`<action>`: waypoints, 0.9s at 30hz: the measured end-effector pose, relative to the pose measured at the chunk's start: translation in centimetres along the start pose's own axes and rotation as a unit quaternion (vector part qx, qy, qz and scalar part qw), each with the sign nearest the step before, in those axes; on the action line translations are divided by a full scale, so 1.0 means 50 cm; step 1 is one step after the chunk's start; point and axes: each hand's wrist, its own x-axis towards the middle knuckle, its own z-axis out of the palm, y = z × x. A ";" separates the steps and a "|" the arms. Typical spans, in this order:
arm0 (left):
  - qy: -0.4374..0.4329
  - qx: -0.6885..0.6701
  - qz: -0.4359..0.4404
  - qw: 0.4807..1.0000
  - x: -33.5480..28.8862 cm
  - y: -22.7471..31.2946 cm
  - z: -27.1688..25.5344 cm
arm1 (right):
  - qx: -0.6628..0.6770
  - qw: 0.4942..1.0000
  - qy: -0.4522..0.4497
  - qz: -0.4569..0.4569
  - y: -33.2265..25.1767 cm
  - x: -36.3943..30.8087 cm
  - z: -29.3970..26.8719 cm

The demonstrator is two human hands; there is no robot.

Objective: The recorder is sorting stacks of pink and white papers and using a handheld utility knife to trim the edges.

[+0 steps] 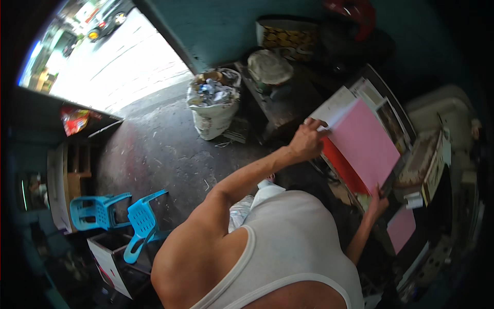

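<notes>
- white tank top [298, 242] fills the foreground.
- right hand [377, 204] pinches the lower corner of the pink sheet [364, 144]; left hand [307, 139] curls at its left edge, whether gripping i cannot tell.
- uneven pulling could crease it.
- smooth, plain, rectangular, it lies over a red sheet [340, 167] at right.

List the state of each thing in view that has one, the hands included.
Large pink sheet: spread out, partly covering the red sheet
Red sheet: partly covered
Left hand: fingers bent at the large sheet's left edge, grip unclear
Right hand: at its lower corner, grip unclear
White sack: open, filled with crumpled waste
Small pink sheet: lying apart
Doorway: open
</notes>
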 end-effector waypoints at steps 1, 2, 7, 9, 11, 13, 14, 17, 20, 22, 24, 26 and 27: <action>-0.009 0.010 -0.002 1.000 -0.007 0.010 -0.002 | -0.012 0.999 -0.011 0.037 0.000 0.005 -0.012; -0.010 -0.001 0.000 1.000 -0.012 0.019 -0.002 | -0.039 0.998 -0.033 0.048 -0.002 0.008 -0.028; 0.045 -0.026 -0.102 0.993 -0.057 0.076 0.035 | -0.007 0.980 -0.106 0.167 -0.011 -0.023 -0.085; 0.100 -0.152 -0.291 0.939 -0.070 0.101 0.058 | 0.043 0.978 -0.127 0.157 -0.020 -0.064 -0.089; 0.041 -0.282 -0.353 0.891 -0.073 0.116 0.075 | 0.077 0.976 -0.140 0.150 -0.037 -0.100 -0.107; -0.026 -0.414 -0.409 0.813 -0.075 0.141 0.094 | 0.117 0.969 -0.161 0.149 -0.055 -0.118 -0.132; -0.003 -0.447 -0.407 0.797 -0.078 0.155 0.099 | 0.117 0.967 -0.166 0.156 -0.063 -0.122 -0.148; 0.051 -0.525 -0.399 0.750 -0.086 0.220 0.104 | 0.161 0.962 -0.167 0.147 -0.076 -0.120 -0.212; 0.031 -0.559 -0.389 0.731 -0.096 0.316 0.080 | 0.223 0.946 -0.186 0.147 -0.079 -0.102 -0.302; 0.024 -0.556 -0.380 0.739 -0.102 0.397 0.055 | 0.273 0.930 -0.190 0.159 -0.074 -0.091 -0.367; -0.020 -0.535 -0.366 0.761 -0.107 0.483 0.035 | 0.274 0.921 -0.219 0.170 -0.061 -0.075 -0.444; -0.040 -0.522 -0.362 0.771 -0.107 0.565 0.027 | 0.311 0.900 -0.259 0.165 -0.033 -0.062 -0.518; -0.062 -0.515 -0.350 0.780 -0.107 0.604 0.028 | 0.354 0.863 -0.319 0.167 -0.020 -0.050 -0.563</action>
